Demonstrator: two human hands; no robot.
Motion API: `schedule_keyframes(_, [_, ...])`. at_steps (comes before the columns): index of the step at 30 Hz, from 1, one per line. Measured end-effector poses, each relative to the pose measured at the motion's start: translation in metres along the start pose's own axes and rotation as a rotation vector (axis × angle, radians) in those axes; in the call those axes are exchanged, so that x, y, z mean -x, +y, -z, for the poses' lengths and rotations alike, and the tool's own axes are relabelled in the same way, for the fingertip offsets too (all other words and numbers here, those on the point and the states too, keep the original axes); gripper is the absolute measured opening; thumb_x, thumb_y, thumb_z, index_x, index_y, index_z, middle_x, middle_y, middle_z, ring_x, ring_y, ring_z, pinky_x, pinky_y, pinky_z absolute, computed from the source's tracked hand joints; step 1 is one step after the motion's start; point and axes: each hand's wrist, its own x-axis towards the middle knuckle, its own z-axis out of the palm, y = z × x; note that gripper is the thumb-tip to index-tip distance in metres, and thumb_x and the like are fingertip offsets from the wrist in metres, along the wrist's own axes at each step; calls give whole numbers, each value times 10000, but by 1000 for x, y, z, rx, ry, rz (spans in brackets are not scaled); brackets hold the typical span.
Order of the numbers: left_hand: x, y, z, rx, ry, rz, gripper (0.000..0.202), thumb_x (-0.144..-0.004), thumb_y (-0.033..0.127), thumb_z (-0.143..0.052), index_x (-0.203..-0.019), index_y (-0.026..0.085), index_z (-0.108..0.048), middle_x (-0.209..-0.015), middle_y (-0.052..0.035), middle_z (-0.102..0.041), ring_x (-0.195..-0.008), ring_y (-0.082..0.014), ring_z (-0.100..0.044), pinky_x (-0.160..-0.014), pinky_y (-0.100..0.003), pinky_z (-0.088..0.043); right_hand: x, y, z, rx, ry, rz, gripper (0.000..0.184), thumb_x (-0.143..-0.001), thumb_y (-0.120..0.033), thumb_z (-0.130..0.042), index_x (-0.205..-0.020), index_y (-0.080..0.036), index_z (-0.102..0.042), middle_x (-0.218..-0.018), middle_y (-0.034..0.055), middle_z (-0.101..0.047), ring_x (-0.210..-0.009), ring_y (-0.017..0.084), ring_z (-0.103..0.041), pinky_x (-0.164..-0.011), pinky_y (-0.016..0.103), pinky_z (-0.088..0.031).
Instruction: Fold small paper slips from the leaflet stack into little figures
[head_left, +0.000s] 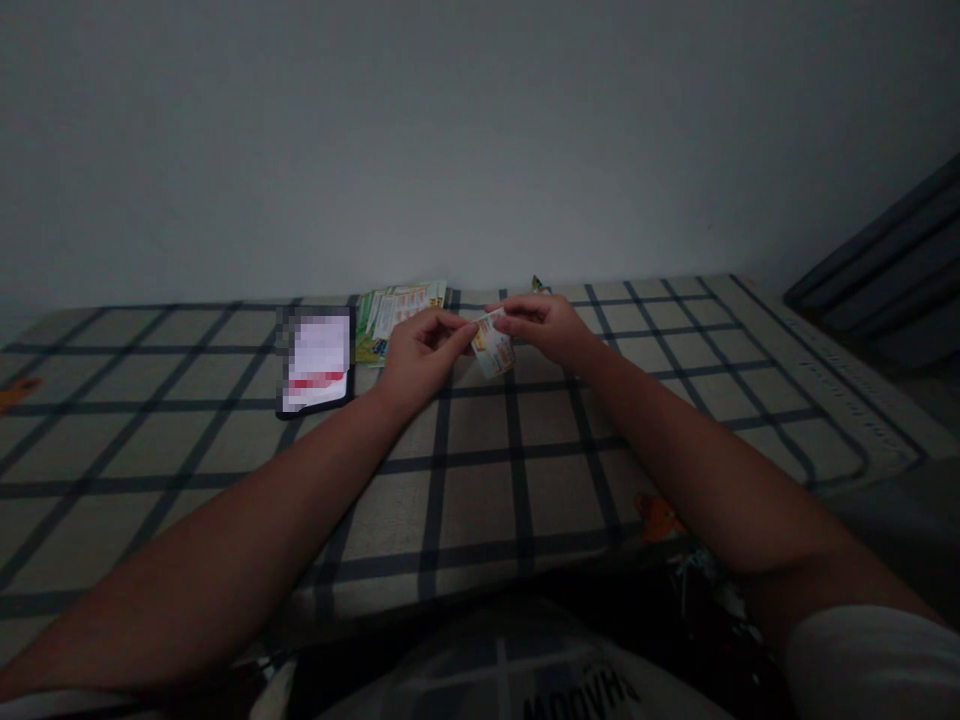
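Between both hands, over the middle of the checked cloth, is a small white printed card or piece of paper (494,350) with yellow and red markings. My left hand (424,350) pinches its left edge between thumb and fingers. At its top right edge, the fingers of my right hand (544,325) are closed on it. Just behind my left hand lies a fanned pile of printed sheets (409,305), green and white, partly hidden by that hand. Beyond my right hand a small colourful piece (537,284) sticks up, mostly covered.
Left of the pile lies a dark-framed device (350,375) with a bright, blurred screen. The checked tablecloth (480,490) covers the table, which meets a plain wall (480,150) at the back. Dark folded fabric (892,250) hangs at the right. An orange figure (656,515) shows near the front edge.
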Motion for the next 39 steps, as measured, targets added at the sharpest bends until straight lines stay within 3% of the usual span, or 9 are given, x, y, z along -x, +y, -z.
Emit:
schedule_keyframes(4, [2, 0, -1, 41, 18, -7, 301, -829, 491, -761, -815, 201, -682, -778, -22, -726, -718, -156, -693, -702, -286, -580, 0, 0, 0, -2, -32, -24, 457, -775, -590, -789, -886, -148, -766, -851, 58, -747, -773, 151, -642, -691, 273, -518])
schedule_keyframes(12, [-1, 3, 2, 133, -140, 48, 268, -752, 404, -764, -706, 203, -593, -765, -25, -699, -645, -139, -639, -624, -275, -553, 2, -4, 7, 188, -134, 33, 431, -841, -577, -747, -855, -148, -781, -796, 51, -744, -715, 140, -624, -631, 254, -463])
schedule_keyframes(19, [-2, 11, 4, 98, -175, 115, 242, -786, 438, -761, -843, 203, -774, -823, -49, -767, -753, -186, -695, -671, -292, -553, 3, -11, 8, 315, -303, 119, 368, -906, -514, -698, -877, -162, -799, -781, 32, -747, -699, 125, -620, -639, 243, -429])
schedule_keyframes(28, [-12, 19, 21, 3, -458, 123, 258, -804, 454, -768, -836, 207, -838, -639, -38, -714, -570, -158, -632, -544, -272, -497, 5, -18, 15, 302, -448, -4, 303, -877, -467, -723, -889, -177, -809, -762, 7, -750, -681, 119, -621, -607, 224, -411])
schedule_keyframes(34, [-12, 14, 21, -17, -493, 115, 214, -756, 401, -787, -853, 217, -835, -707, -50, -762, -597, -171, -682, -533, -255, -513, 5, -18, 15, 339, -514, -50, 308, -869, -463, -716, -855, -169, -806, -688, -15, -704, -599, 92, -552, -565, 229, -361])
schedule_keyframes(39, [-11, 13, 21, -91, -480, 28, 181, -741, 355, -770, -825, 204, -822, -703, -50, -758, -580, -151, -664, -511, -230, -479, 5, -18, 14, 350, -545, -49, 316, -877, -460, -690, -853, -166, -803, -671, -21, -688, -583, 88, -523, -564, 232, -352])
